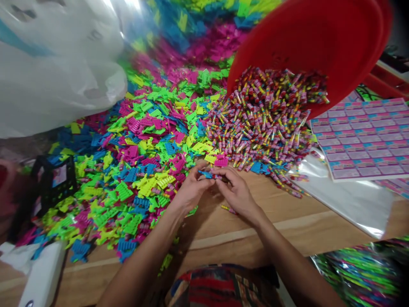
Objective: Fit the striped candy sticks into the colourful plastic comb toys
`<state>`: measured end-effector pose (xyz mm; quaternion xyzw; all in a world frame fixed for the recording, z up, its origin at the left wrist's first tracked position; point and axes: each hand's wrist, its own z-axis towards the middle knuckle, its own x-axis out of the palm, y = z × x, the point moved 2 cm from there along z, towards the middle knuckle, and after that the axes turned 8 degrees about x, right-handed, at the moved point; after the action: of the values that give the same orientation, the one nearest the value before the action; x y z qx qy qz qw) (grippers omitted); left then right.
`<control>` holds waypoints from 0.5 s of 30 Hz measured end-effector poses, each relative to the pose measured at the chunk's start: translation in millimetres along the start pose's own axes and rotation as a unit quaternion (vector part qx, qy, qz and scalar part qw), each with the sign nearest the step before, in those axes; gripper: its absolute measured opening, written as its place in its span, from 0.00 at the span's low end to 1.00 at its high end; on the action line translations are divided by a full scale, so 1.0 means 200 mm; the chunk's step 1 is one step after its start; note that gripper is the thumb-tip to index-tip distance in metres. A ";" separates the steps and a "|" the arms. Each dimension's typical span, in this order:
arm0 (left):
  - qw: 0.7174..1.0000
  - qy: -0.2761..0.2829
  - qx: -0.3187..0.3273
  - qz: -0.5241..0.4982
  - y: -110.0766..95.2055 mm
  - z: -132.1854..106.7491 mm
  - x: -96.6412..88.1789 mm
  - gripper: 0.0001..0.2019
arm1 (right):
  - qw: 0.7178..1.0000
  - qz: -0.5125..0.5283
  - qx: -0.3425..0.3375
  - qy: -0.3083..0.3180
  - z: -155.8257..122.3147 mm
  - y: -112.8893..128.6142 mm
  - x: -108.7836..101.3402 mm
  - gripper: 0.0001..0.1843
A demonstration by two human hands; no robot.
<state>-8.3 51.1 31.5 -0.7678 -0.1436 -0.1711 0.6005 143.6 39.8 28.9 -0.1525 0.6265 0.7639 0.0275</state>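
My left hand (193, 186) pinches a small blue plastic piece (205, 174) between thumb and fingers, just above the wooden table. Close against it, my right hand (235, 189) grips a small wrapped candy roll (218, 176), whose end meets the blue piece; whether it sits inside the piece I cannot tell. Another candy roll (228, 209) lies on the table under my right hand. A pink plastic piece (221, 160) and a yellow one (210, 158) lie just beyond my fingers. My fingers partly hide both held things.
Plastic pieces (128, 175) in several colours are heaped left and behind. Candy rolls (262, 123) spill from a tipped red tub (306, 38). Printed label sheets (364, 140) and clear plastic bags (348, 196) lie right. A white bag (57, 76), black basket (59, 181) and white device (44, 277) stand left.
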 end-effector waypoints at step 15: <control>0.998 -0.064 0.018 0.021 -0.01 -0.04 -0.04 0.25 | 1.000 0.007 0.025 0.000 -0.01 -0.03 -0.03 0.13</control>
<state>-16.3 43.6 31.9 -0.7689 -0.1689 -0.1061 0.6074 150.6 39.6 23.5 -0.1470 0.6464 0.7483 0.0258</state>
